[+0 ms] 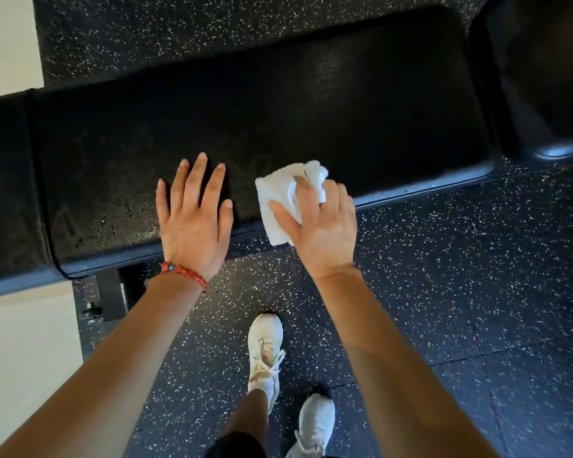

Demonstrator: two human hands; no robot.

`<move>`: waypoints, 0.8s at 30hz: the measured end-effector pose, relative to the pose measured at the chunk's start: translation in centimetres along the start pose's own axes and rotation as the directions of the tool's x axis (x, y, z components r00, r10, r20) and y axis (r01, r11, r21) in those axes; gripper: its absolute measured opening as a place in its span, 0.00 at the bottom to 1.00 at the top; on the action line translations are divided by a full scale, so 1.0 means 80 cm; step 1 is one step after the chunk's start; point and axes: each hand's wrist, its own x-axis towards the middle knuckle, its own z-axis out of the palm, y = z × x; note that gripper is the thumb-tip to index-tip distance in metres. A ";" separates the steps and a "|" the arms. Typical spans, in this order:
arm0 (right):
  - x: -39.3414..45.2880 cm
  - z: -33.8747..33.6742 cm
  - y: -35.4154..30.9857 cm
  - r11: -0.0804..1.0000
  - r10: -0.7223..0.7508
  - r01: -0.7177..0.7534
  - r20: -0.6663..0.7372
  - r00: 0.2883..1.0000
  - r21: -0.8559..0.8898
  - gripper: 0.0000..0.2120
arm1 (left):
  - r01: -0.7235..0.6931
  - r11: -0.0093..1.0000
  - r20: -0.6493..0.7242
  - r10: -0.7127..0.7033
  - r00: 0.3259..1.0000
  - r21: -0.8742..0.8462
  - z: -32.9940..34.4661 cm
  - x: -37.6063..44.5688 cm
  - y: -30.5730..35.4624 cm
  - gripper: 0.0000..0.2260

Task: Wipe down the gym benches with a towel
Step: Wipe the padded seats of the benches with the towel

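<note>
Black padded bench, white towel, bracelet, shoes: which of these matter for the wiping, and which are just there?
Job: black padded bench; folded white towel; right hand holding it; left hand.
Just there: red beaded bracelet; white laced sneakers; speckled rubber floor.

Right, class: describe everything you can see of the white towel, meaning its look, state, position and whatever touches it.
The white towel looks like soft cloth, folded into a small pad with one end bunched up. It lies on the near edge of the black bench pad, its lower corner hanging over the edge above the speckled floor. The right hand presses on it, thumb and fingers gripping the bunched part. The left hand rests beside it, apart.
</note>
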 end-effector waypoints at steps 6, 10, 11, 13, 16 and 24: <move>-0.003 -0.028 0.074 0.995 0.025 -0.026 -0.012 1.000 -0.099 0.18 | -0.049 0.998 -0.015 0.049 0.999 -0.038 0.004 0.008 0.047 0.21; -0.001 -0.046 0.136 0.989 0.018 -0.018 0.000 1.000 -0.144 0.18 | -0.107 0.993 -0.006 0.107 0.994 -0.042 0.016 0.016 0.089 0.21; 0.000 -0.051 0.150 0.987 0.031 -0.030 0.007 0.999 -0.155 0.18 | -0.112 0.993 -0.006 0.112 0.994 -0.039 0.019 0.019 0.099 0.21; 0.002 -0.059 0.178 0.983 0.083 -0.079 0.017 0.996 -0.164 0.19 | -0.106 0.994 -0.003 0.106 0.994 -0.033 0.025 0.024 0.117 0.21; 0.014 -0.074 0.217 0.979 0.165 -0.161 0.028 0.986 -0.129 0.19 | -0.077 0.997 -0.006 0.077 0.997 -0.030 0.030 0.033 0.144 0.21; 0.057 -0.085 0.244 0.944 0.324 -0.331 0.154 0.933 0.018 0.19 | -0.009 0.999 -0.011 0.009 1.000 -0.036 0.049 0.071 0.231 0.21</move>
